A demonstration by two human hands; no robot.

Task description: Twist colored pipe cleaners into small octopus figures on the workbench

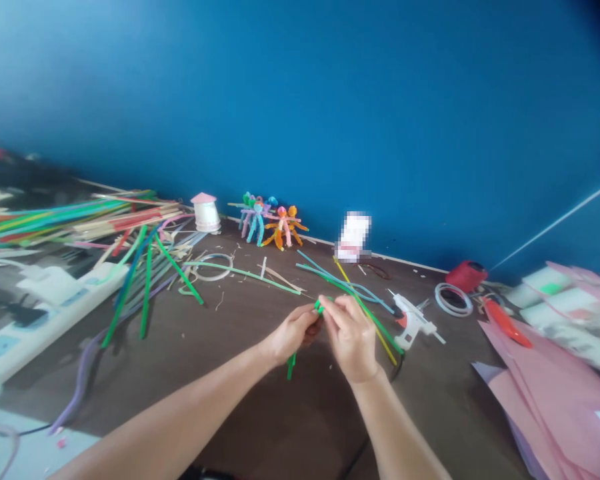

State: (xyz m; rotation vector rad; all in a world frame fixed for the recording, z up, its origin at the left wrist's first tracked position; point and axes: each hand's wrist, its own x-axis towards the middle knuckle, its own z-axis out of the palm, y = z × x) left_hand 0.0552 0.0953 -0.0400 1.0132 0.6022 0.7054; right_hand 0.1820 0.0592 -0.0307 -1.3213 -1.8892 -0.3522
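my left hand and my right hand are up together over the middle of the counter, almost touching. the fingers of both hands are pressed together, pinching a green pipe cleaner. one end of it hangs down below my left hand, and a small bit shows between my fingertips.

just past my right hand, a yellow pipe cleaner and a blue one lie across the counter, near a white glue gun. toward the left edge, loose green pipe cleaners spread out from a big pile of coloured strips, beside a white power strip.

along the back edge, against the blue wall, stand a white paper cup with a pink top and a cluster of pipe cleaner figures. pink paper sheets lie at the right edge, past a red spool.
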